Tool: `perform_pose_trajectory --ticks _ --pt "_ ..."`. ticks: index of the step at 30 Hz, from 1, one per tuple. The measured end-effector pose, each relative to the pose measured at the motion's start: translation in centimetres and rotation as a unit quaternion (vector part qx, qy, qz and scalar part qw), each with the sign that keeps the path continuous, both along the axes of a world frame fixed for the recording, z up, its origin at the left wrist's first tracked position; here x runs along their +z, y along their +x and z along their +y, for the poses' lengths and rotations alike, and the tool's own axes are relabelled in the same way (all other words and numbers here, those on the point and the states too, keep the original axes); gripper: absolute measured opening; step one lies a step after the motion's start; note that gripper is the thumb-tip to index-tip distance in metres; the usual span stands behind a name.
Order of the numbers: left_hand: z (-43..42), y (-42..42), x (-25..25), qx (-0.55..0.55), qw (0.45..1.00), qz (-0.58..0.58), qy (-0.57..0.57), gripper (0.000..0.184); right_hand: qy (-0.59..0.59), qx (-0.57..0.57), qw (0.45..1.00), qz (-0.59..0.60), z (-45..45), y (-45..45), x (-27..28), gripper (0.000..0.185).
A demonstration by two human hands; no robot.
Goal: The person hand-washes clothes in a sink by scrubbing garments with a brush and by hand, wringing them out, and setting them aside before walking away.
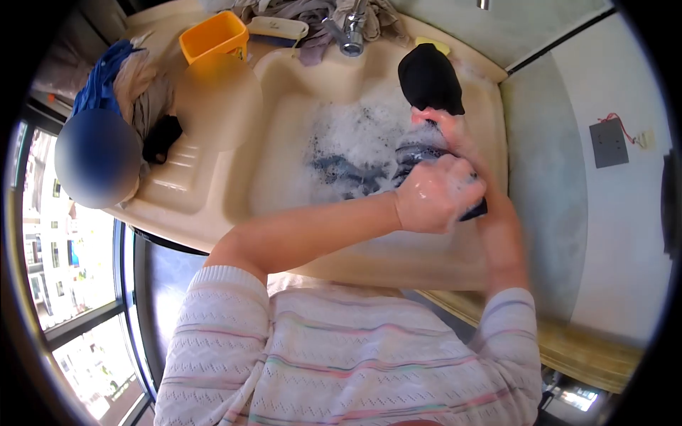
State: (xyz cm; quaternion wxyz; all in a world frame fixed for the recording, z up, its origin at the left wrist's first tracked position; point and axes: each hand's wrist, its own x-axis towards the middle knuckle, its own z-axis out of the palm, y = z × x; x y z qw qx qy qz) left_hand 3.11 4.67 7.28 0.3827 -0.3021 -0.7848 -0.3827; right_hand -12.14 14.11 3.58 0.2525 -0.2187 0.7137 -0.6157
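Observation:
My left hand (pixel 439 193) is closed in a fist around dark wet cloth (pixel 420 155), and a dark end pokes out below it. Just beyond, my right hand (pixel 449 129) is foamy and grips a black cloth (pixel 430 78), which bulges up past the fingers. Both hands are over the right side of a beige sink (pixel 277 153). White suds (pixel 355 131) float on the water, with more dark fabric (pixel 348 176) partly under them. Whether the black cloth and the dark wet cloth are one piece, I cannot tell.
A chrome faucet (pixel 351 35) stands at the sink's back edge, with grey clothes (pixel 309 15) behind. An orange container (pixel 213 37) and a brush-like white object (pixel 277 28) sit back left. Blue clothing (pixel 106 74) and a small black cloth (pixel 163 138) lie left. A wall borders the right.

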Motion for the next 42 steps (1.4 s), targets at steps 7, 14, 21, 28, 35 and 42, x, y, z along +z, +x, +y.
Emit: perform_pose_trajectory --ticks 7,14,21,28,35,42 --pt "0.8 0.3 -4.3 0.017 0.994 -0.044 -0.103 0.024 0.064 0.056 0.984 0.156 -3.7 3.1 1.2 0.033" --pt "-0.9 -0.2 -7.9 -0.035 0.976 -0.165 -0.135 0.029 0.265 0.041 0.909 0.319 -3.7 2.3 -4.8 0.038" --pt "-15.3 3.7 -2.9 0.14 0.929 -0.317 0.128 0.043 0.098 0.12 0.986 0.065 -10.0 6.5 -1.3 0.053" --pt "-32.7 12.7 11.7 0.498 0.851 -0.169 0.012 0.053 -0.084 0.283 0.945 -0.141 -25.4 13.2 6.6 0.042" --pt "-50.4 18.2 18.0 0.758 0.651 0.026 0.028 0.053 -0.143 0.315 0.845 0.408 -46.8 9.9 13.9 0.054" --pt "-52.6 15.9 4.7 0.718 0.631 -0.28 -0.084 0.062 -0.071 0.12 0.914 0.38 -53.0 13.0 4.4 0.056"
